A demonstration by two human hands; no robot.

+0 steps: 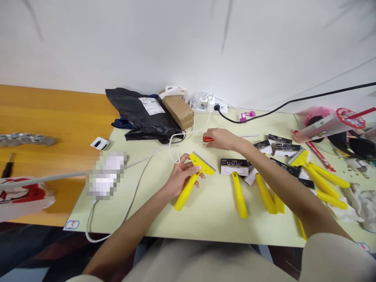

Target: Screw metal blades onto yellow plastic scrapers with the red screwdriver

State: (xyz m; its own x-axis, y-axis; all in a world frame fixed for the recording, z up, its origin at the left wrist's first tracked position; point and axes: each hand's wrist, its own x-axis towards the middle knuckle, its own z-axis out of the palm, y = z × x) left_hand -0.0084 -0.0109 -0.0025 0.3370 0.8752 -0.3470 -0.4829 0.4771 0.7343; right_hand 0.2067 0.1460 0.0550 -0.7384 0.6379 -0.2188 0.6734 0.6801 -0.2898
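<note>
In the head view, my left hand [180, 176] grips a yellow scraper [186, 192], thumb lying across the head just below its metal blade. The scraper tilts, head up and handle toward me. Farther back, my right hand [221, 139] is closed over a screwdriver [208, 139] lying on the table. Its red handle end shows left of the fingers and its thin metal shaft points right. To the right, several more yellow scrapers [240, 196] with black-and-white card sleeves [234, 167] lie partly under my right forearm.
A black plastic parcel [147, 121] and a brown box [179, 111] are at the back, beside a power strip [202, 103]. White cables [138, 186] cross the left side. A drink cup [329, 125] lies tilted at right, near crumpled tissue [366, 205].
</note>
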